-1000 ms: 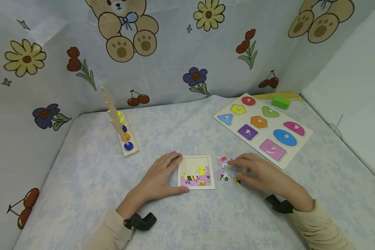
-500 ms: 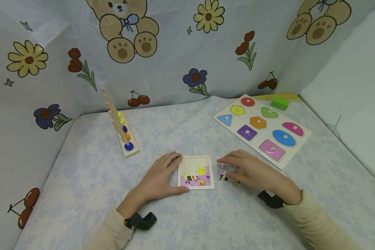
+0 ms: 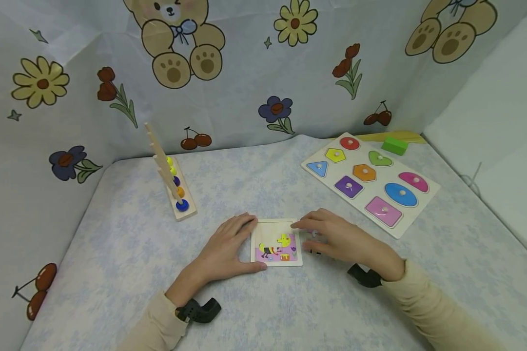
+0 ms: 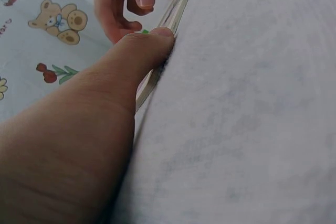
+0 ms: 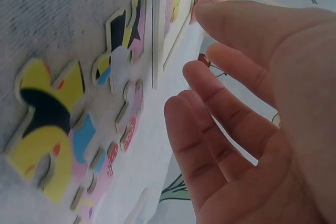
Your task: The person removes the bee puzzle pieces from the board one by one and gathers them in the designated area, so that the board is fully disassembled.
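A small square wooden jigsaw tray [image 3: 267,229] lies in the middle of the table; pink and yellow pieces fill its lower part. My left hand [image 3: 224,246] grips its left side, fingers at the top left corner and thumb [image 4: 147,45] on the near edge. Over the tray's right edge hovers my right hand [image 3: 340,239], fingers slightly bent; the right wrist view shows nothing between them. Beneath that hand lie several loose jigsaw pieces, among them a black-and-yellow piece [image 5: 126,35] beside the tray and a larger yellow piece [image 5: 47,124]. The head view mostly hides them.
A knobbed shape board [image 3: 364,187] lies at the back right, with a green block [image 3: 395,145] by its far edge. At the back left stands a wooden peg stand [image 3: 184,195] with coloured beads. A printed cloth [image 3: 241,63] hangs behind the table.
My right hand has moved left, from over the loose pieces to the tray's right edge. The left hand has stayed on the tray, and the pieces in the tray look the same.
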The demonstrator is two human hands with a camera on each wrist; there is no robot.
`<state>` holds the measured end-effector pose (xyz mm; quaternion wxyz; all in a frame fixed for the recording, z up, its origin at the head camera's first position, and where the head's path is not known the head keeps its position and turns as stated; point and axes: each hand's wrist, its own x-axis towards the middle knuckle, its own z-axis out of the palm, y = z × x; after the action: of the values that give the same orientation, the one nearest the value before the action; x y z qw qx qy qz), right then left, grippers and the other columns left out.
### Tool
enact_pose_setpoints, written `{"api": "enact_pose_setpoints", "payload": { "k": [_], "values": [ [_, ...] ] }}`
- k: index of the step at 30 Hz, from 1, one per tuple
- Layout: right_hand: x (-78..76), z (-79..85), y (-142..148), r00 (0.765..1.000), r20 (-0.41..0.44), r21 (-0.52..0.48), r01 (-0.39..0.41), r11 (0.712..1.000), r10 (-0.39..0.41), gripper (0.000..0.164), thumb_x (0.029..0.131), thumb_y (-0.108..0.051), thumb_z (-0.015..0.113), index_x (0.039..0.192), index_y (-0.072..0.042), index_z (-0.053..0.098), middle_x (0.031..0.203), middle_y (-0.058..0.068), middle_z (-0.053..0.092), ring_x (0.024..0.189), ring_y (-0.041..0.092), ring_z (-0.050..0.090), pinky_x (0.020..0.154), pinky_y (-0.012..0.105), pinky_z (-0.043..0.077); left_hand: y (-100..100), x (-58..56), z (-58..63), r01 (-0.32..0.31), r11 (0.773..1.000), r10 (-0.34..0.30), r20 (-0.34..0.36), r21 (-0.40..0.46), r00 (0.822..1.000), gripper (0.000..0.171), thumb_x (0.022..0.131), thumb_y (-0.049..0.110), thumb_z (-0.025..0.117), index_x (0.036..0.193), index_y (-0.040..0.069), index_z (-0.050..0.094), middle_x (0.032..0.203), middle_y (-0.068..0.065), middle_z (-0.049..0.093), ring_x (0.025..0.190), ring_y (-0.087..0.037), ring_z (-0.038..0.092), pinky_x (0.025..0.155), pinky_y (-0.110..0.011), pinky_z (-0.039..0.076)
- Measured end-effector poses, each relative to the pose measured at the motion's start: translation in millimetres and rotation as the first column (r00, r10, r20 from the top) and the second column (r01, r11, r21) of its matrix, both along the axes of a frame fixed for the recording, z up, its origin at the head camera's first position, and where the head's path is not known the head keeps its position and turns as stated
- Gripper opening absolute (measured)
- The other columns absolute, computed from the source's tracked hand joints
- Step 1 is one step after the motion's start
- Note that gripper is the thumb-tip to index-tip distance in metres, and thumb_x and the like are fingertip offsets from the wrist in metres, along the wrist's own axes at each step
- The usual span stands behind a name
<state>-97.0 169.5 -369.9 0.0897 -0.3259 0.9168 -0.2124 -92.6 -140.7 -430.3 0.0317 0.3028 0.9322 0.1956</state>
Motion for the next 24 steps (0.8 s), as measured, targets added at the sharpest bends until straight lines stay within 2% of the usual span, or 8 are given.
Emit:
{"api": "enact_pose_setpoints", "payload": {
  "k": [9, 19, 24],
  "values": [
    [-3.7, -6.0, -10, 0.998, -0.024, -0.01, -0.054, 0.999, 0.053, 0.042, 0.094, -0.025, 0.078, 0.135, -0.017, 0.069, 0.128, 0.0, 0.068, 0.114, 0.017, 0.059, 0.094, 0.039, 0.057, 0, 0.2, 1.4, 0.0, 1.0, 0.0, 0.002, -0.002, 1.0, 0.11, 0.08, 0.075, 0.071, 0.162, 0.012, 0.034, 0.164, -0.004, 0.036, 0.156, -0.025, 0.026, 0.128, -0.049, 0.021],
    [-5.7, -12.4, -17, 0.997, -0.018, -0.008, -0.077, 0.997, 0.077, 0.039, 0.094, -0.023, 0.079, 0.131, -0.015, 0.071, 0.123, 0.0, 0.069, 0.097, 0.014, 0.053, 0.076, 0.025, 0.051, 0, 0.4, 1.6, 0.002, 1.0, -0.002, 0.003, 0.0, 1.0, 0.11, 0.081, 0.075, 0.071, 0.163, 0.012, 0.033, 0.165, -0.004, 0.035, 0.156, -0.025, 0.026, 0.128, -0.048, 0.021],
    [-5.8, -14.3, -19, 0.996, -0.026, -0.002, -0.085, 0.996, 0.085, 0.038, 0.094, -0.023, 0.078, 0.13, -0.014, 0.072, 0.121, -0.001, 0.069, 0.094, 0.013, 0.053, 0.074, 0.023, 0.051, 0, 0.2, 0.8, 0.002, 1.0, -0.002, 0.001, -0.001, 1.0, 0.11, 0.081, 0.076, 0.071, 0.163, 0.012, 0.033, 0.165, -0.004, 0.035, 0.156, -0.025, 0.026, 0.128, -0.049, 0.021]
  ]
}}
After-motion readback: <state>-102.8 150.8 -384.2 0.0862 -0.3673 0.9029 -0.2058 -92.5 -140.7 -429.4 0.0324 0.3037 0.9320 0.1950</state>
